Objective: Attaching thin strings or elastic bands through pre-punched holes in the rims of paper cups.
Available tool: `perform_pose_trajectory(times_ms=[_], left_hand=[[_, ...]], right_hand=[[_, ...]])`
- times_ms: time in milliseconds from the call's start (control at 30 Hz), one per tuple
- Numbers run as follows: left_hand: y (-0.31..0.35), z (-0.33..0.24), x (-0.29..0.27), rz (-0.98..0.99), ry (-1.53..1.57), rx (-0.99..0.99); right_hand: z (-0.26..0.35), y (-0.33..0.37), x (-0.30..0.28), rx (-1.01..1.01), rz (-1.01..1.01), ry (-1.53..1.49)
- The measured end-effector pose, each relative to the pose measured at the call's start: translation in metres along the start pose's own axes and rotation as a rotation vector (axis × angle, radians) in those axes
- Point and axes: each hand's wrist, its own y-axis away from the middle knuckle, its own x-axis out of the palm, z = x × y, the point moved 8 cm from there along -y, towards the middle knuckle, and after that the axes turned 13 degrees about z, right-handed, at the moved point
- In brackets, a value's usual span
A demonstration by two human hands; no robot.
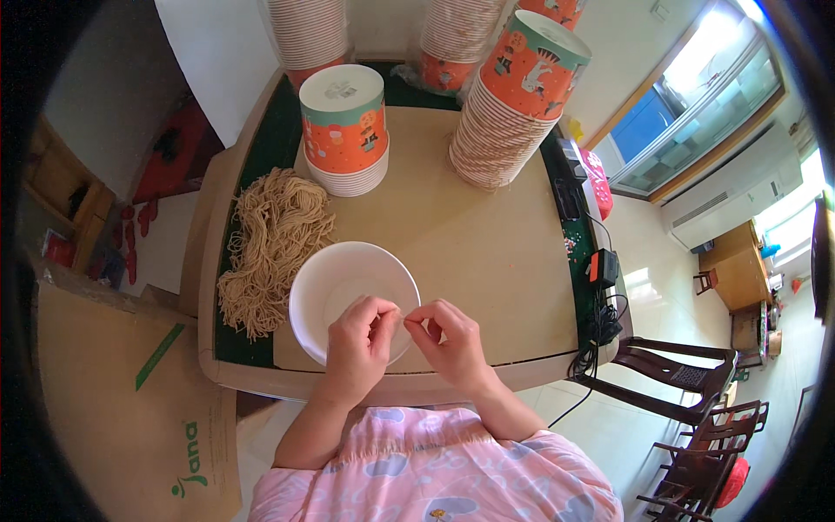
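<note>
Both my hands meet over the right part of a white paper bucket (323, 280) that stands with its mouth up near the table's front edge. The fingers of my left hand (361, 335) are pinched together above the bucket's opening. My right hand (448, 339) pinches too, its fingertips close to the left ones at the bucket's right rim. Whatever lies between the fingertips is too small to make out. A loose heap of tan twisted cords (274, 239) lies on the table just left of the bucket.
Upside-down orange and green paper buckets (345, 130) stand behind. A taller leaning stack (513, 104) is at the back right, with wrapped stacks (309, 35) farther back. Black cables and an adapter (602, 268) run along the table's right edge. A cardboard box (130, 391) sits at left, chairs (670, 370) at right.
</note>
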Motion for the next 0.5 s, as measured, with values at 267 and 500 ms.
perform_pose_trajectory(times_ms=[267, 500], left_hand=[[0.003, -0.011, -0.061, -0.328, -0.123, 0.060], [-0.007, -0.004, -0.009, -0.012, 0.120, -0.002]], right_hand=[[-0.017, 0.008, -0.007, 0.094, 0.015, -0.021], [-0.005, 0.002, -0.012, 0.059, -0.063, -0.079]])
